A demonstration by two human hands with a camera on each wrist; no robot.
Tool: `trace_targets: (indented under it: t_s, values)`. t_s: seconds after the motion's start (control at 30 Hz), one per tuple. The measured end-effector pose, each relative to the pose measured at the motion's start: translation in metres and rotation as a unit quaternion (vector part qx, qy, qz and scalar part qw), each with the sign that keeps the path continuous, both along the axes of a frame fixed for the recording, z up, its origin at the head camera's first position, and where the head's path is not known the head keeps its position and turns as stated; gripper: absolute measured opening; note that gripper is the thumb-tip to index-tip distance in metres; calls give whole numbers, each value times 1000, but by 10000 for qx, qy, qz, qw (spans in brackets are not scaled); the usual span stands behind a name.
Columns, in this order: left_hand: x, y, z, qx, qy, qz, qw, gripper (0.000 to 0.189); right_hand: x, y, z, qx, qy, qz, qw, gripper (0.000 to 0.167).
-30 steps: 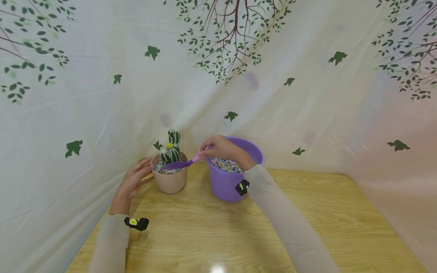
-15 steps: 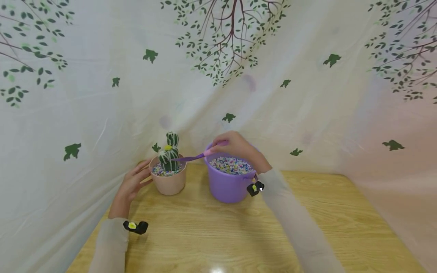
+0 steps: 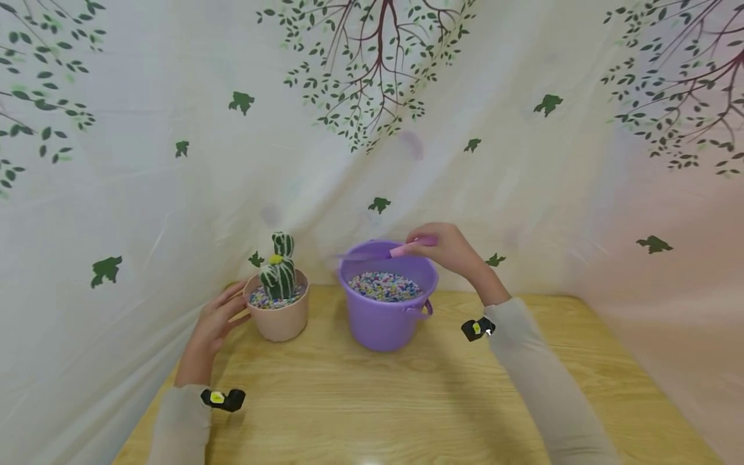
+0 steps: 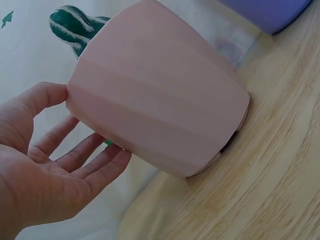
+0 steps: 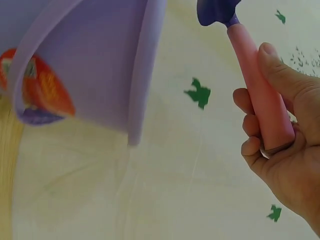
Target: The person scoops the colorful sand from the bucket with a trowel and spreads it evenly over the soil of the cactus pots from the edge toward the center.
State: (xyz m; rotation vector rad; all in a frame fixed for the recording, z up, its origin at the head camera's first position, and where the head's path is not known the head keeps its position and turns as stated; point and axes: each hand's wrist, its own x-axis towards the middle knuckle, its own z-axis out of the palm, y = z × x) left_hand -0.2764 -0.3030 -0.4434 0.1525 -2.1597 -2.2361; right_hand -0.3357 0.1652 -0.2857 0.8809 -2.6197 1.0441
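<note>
With curled fingers and thumb, my right hand (image 3: 450, 248) grips the pink handle of a small garden trowel (image 5: 262, 95). Its purple blade extends leftward over the far rim of the purple bucket (image 3: 380, 323) in the head view. Tiny multicoloured beads (image 3: 383, 287) lie inside that bucket. To the left stands a pale pink flowerpot (image 3: 281, 325), holding a striped green cactus (image 3: 280, 281) with a yellow flower among similar beads. My left hand (image 4: 60, 155) rests its fingertips against the pot's left side, thumb at the rim, fingers fairly straight.
Pot and bucket stand at the back of a wooden table (image 3: 360, 400), with a gap between them. Close behind hangs a pale cloth (image 3: 325, 155) printed with branches and leaves. The bucket's handle (image 3: 421, 311) hangs at its right side.
My right hand has carried the trowel from above the flowerpot rightward, over to the bucket. My left hand stays at the pot. The head view has shifted slightly.
</note>
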Motion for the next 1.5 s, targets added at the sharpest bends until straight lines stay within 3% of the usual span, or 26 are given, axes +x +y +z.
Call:
trace_targets:
  t_s: [0.17, 0.23, 0.3, 0.4, 0.47, 0.53, 0.6, 0.67, 0.7, 0.8, 0.93, 1.03, 1.1, 1.23, 1.37, 1.5]
  values:
    - [4, 0, -1, 152, -78, 280, 9995, 62, 0, 20, -6, 172, 151, -366, 9991, 34]
    - [5, 4, 3, 293, -120, 739, 9968, 56, -1, 25, -8, 280, 286, -468, 9981, 34]
    - [6, 11, 10, 512, -14, 1393, 9889, 48, -2, 29, -10, 413, 514, -509, 9965, 32]
    - [4, 26, 28, 870, 523, 2443, 9644, 34, -1, 34, -11, 586, 903, -511, 9929, 30]
    - [6, 39, 43, 1077, 1061, 2919, 9444, 26, -1, 36, -12, 714, 1112, -546, 9897, 30]
    - [8, 55, 58, 1211, 1659, 3190, 9252, 19, -1, 38, -12, 878, 1273, -633, 9859, 31]
    - [10, 72, 72, 1183, 2116, 3260, 9138, 15, -2, 39, -11, 1073, 1450, -728, 9809, 31]
    - [11, 90, 83, 1034, 2428, 3136, 9122, 14, -4, 39, -12, 1233, 1628, -815, 9755, 31]
    - [10, 98, 86, 946, 2519, 2994, 9154, 13, -4, 39, -11, 1309, 1713, -868, 9726, 30]
    - [6, 121, 92, 648, 2452, 2320, 9391, 19, -5, 35, -8, 1548, 2000, -982, 9625, 27]
    - [-1, 147, 89, 424, 1816, 1097, 9763, 33, -5, 26, -4, 1821, 2270, -1007, 9514, 27]
    - [-8, 160, 81, 219, 1234, 378, 9914, 42, -6, 20, -3, 1916, 2307, -945, 9493, 26]
    - [-14, 165, 74, 94, 986, 69, 9951, 46, -8, 17, -4, 2023, 2335, -895, 9469, 26]
    - [-25, 170, 60, -257, 832, -450, 9952, 53, -13, 11, -10, 2199, 2405, -752, 9424, 24]
    - [-32, 172, 51, -15, 795, -957, 9922, 58, -18, 7, -16, 2072, 2407, -659, 9459, 24]
    - [-36, 174, 47, 331, 787, -1039, 9909, 59, -26, 4, -26, 1871, 2223, -638, 9547, 26]
